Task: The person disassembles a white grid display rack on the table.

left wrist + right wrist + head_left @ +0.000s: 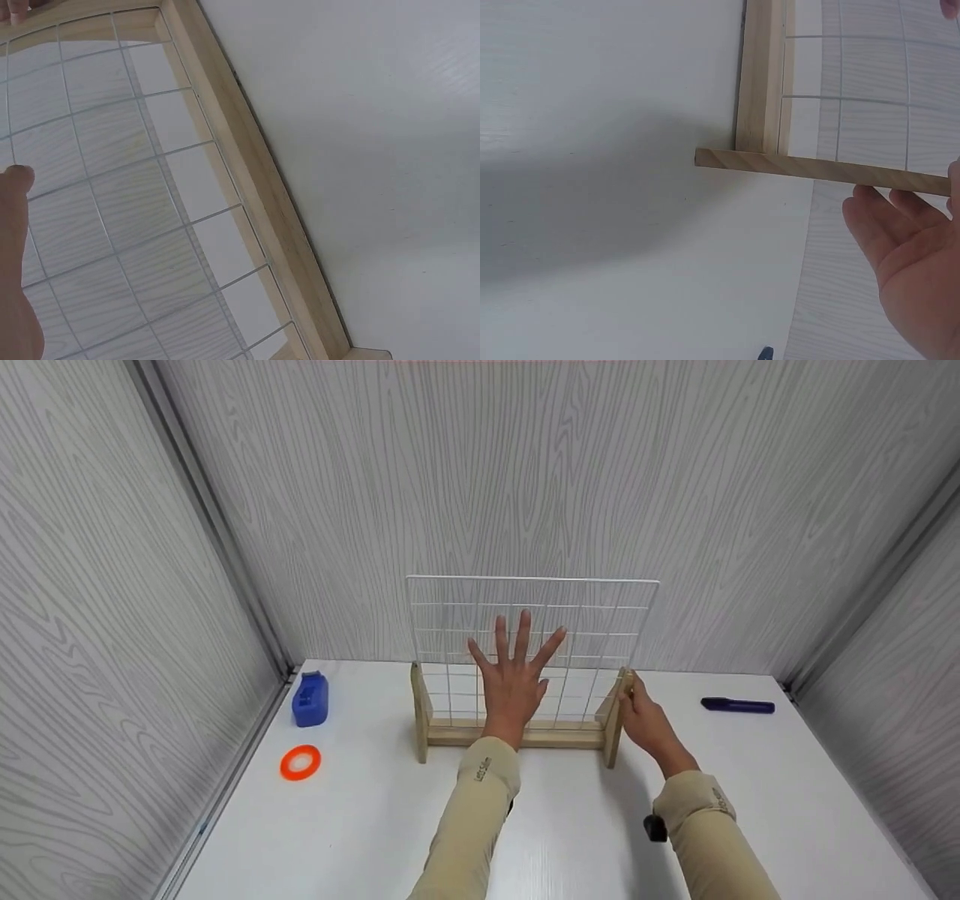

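Note:
A white wire grid [577, 645] stands upright in a light wooden stand [559, 737] with a side piece at each end. My left hand [514, 682] is spread flat in front of the grid, its fingers straight and pointing up. In the left wrist view its thumb [19, 180] overlaps the wires; whether it presses on them is hard to tell. My right hand [651, 724] grips the stand's right side piece [615, 724] near its top. In the right wrist view, fingertips [870, 202] meet that piece's outer face.
On the left of the white table [360, 825] are a blue tape dispenser [310, 701] and an orange ring-shaped roll [300, 763]. A dark purple pen-like object [739, 706] lies at the right. Grey wood-grain panels [337, 510] enclose the back and sides.

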Tool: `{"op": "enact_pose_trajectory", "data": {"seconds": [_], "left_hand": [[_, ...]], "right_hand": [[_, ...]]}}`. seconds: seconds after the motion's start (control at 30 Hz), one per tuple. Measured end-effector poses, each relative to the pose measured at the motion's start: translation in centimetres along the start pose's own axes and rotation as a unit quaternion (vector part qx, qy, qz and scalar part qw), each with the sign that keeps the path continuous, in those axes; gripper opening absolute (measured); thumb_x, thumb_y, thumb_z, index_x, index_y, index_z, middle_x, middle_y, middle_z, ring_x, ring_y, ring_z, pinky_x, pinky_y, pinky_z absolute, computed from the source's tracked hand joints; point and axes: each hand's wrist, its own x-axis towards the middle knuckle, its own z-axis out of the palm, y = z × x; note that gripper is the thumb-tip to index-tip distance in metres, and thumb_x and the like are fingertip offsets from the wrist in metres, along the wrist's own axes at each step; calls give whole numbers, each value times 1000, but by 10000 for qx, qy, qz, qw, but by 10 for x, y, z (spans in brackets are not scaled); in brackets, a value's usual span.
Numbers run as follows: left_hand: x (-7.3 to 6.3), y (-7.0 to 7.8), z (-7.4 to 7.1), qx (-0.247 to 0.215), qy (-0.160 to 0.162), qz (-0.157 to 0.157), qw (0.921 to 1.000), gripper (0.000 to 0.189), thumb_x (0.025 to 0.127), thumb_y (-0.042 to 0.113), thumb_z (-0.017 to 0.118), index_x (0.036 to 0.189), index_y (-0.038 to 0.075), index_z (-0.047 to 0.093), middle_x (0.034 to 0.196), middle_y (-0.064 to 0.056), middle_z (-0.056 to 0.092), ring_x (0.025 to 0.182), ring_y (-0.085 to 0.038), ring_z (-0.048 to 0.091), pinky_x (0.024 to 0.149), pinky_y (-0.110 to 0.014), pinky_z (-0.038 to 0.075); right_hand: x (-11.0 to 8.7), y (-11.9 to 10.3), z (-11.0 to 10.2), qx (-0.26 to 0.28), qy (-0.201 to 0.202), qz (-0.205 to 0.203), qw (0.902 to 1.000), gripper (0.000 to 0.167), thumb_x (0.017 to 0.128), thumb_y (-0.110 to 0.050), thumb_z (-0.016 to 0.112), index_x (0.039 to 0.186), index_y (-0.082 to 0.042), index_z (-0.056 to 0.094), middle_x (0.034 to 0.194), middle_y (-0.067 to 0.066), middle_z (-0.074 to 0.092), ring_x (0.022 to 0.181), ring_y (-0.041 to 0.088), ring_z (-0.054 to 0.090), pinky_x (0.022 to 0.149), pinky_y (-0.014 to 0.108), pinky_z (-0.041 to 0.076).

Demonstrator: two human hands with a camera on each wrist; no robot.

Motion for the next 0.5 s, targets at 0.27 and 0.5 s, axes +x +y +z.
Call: {"op": "enact_pose_trajectory", "data": {"seconds": [0.27,0.5], "left_hand": [[1,-1,1,53,35,20,10000,95,91,58,65,157,53,-3,168,-8,11,155,-38,20,108,-78,31],[1,0,5,38,326,6,9995,93,88,61,67,157,52,6,166,-9,18,152,-35,26,108,-77,32]], "right_hand": [[3,1,4,-78,167,69,9998,59,111,-23,27,162,-1,5,155,36,36,141,51,40,117,63,33],[3,2,5,-231,505,26,9985,55,110,-22,30,160,-2,18,146,34,49,130,49,54,109,63,41]]}}
